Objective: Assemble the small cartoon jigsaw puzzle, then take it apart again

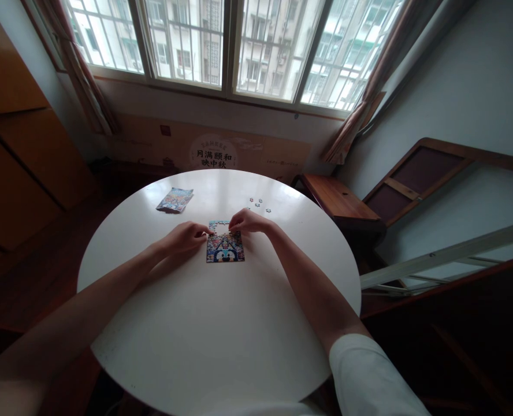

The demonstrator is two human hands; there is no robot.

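A partly assembled jigsaw puzzle (225, 253) lies flat on the white round table (222, 323), its picture dense and colourful with a blue figure near the bottom. A pale gap shows in its upper middle. My left hand (190, 233) rests at the puzzle's left edge, fingers curled, thumb and forefinger pressed against it. From the right, my right hand (248, 221) reaches over the upper right part, fingertips pinched at the gap. What they pinch is small and mostly hidden, seemingly a puzzle piece. Several loose puzzle pieces (257, 205) lie beyond my right hand.
A crumpled printed packet (175, 200) lies at the table's far left. Behind the table's right side stands a wooden bench (338, 197). A folded wooden frame (421, 173) leans on the right wall. Orange cabinets (31, 150) stand at left, barred windows (230, 46) ahead.
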